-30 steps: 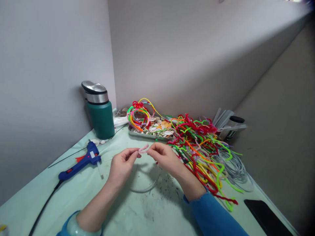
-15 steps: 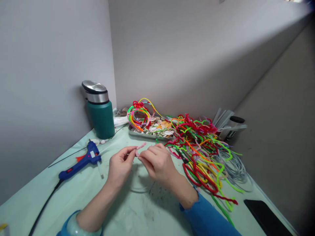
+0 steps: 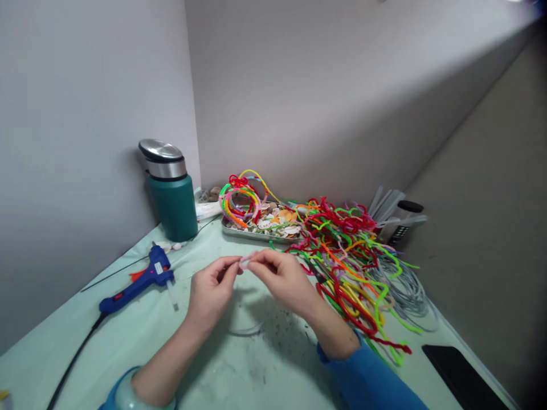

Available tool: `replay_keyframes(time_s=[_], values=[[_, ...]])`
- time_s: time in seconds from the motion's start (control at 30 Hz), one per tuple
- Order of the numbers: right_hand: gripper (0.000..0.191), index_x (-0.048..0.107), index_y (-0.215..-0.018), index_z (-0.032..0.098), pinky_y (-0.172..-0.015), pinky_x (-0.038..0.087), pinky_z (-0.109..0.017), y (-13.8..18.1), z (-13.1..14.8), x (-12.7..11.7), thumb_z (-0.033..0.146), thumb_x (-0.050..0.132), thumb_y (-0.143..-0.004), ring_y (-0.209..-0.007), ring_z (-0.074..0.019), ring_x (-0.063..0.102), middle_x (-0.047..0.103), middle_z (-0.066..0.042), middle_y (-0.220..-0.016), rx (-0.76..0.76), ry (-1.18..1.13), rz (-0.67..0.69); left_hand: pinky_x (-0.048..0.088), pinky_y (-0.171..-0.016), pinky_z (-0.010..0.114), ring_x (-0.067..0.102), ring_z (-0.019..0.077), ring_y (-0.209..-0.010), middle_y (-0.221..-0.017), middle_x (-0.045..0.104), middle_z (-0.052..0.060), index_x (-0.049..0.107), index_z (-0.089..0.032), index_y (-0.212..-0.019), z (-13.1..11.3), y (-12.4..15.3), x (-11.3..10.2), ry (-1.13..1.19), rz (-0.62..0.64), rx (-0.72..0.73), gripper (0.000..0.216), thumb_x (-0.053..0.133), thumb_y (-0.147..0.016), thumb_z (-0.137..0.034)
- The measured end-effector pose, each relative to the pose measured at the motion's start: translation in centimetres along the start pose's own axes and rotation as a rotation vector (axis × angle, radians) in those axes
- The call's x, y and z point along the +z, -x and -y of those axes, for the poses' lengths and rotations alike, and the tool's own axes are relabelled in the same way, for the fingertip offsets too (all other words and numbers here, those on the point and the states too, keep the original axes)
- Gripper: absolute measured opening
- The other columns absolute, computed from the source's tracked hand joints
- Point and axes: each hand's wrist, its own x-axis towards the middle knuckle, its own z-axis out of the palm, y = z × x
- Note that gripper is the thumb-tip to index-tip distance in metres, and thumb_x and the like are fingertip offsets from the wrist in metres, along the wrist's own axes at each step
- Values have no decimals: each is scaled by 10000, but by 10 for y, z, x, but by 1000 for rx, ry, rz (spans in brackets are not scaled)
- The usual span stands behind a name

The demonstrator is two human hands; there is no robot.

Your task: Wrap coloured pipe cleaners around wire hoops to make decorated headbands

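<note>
Close together above the middle of the table, both my hands pinch a short pale pink pipe cleaner (image 3: 245,262). My left hand (image 3: 213,287) has its thumb and forefinger closed on the left end. My right hand (image 3: 280,279) grips the other end from the right, its fingertips hiding part of the pipe cleaner. Below the hands shows the curved lower part of a thin pale wire loop (image 3: 247,331); I cannot tell whether it hangs from the fingers or lies on the cloth.
A blue glue gun (image 3: 141,282) lies left, near a green bottle (image 3: 173,208). Behind the hands, a metal tray (image 3: 260,235) holds shells and coloured loops. Tangled pipe cleaners (image 3: 342,228), coiled grey wire (image 3: 412,296) and a black phone (image 3: 459,370) are on the right.
My right hand has turned and shifted slightly right and up, its fingers now over the pink end that stuck up before. My left hand stays nearly in place.
</note>
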Motion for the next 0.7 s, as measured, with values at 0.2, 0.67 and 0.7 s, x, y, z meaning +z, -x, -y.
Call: replay_keyframes(time_s=[0.2, 0.67, 0.7], values=[[253, 525, -636, 160, -490, 294, -202, 6, 1, 14, 311, 516, -838, -530, -82, 380, 441, 39, -571, 56, -84, 112, 480, -741, 281, 630, 194, -817, -875, 719, 64, 675, -155, -885, -1, -2, -1, 9, -47, -43, 235, 568, -766, -326], [208, 607, -764, 176, -598, 344, -230, 8, -3, 12, 250, 455, -885, -647, -121, 492, 588, -9, -707, -123, 316, 17, 475, -743, 281, 637, 196, -811, -859, 717, 61, 686, -156, -874, 1, -4, -1, 44, -7, -74, 245, 582, -742, -334], [206, 621, -801, 180, -635, 358, -239, 8, -1, 8, 247, 449, -893, -694, -133, 517, 614, -27, -766, -164, 386, -2, 475, -730, 276, 638, 192, -790, -830, 716, 57, 688, -157, -868, 1, -4, 0, 47, 14, -72, 243, 581, -743, -336]])
